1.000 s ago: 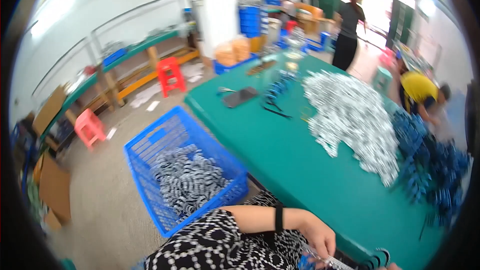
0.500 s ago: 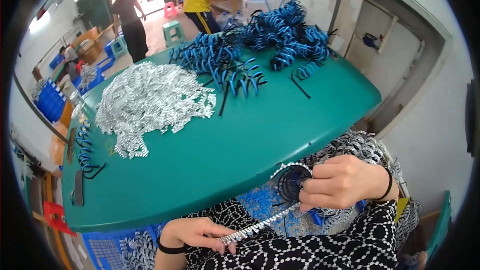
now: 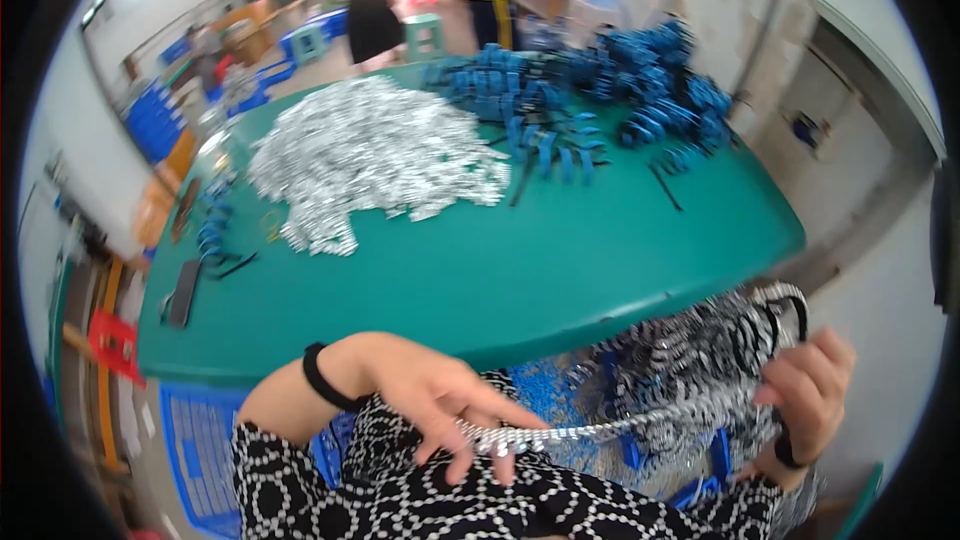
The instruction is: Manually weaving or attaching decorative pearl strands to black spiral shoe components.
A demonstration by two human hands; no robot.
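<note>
A narrow strip with a beaded silver edge (image 3: pixel 590 431) runs from one hand to the other above my lap. At its left end my left hand (image 3: pixel 440 402) has its thumb and fingers closed on the strip, where small silver bits cluster. On the far right my right hand (image 3: pixel 812 392), blurred by motion, is closed on the strip's other part. Beside it a black and silver loop (image 3: pixel 792 302) curves up. Just behind the strip lies a heap of black and silver coiled strips (image 3: pixel 680 355).
A green table (image 3: pixel 480 270) bears a silver pile (image 3: pixel 375 155), blue and black coils (image 3: pixel 650 80) and a dark flat object (image 3: pixel 182 293). A blue crate (image 3: pixel 195 460) stands below its left end. Blue scraps (image 3: pixel 545 395) lie below. Two people stand beyond the table.
My right hand has moved right, drawing the strip out longer between my hands. My left hand has risen and shifted slightly right. The head view has shifted, so the table sits higher in it.
</note>
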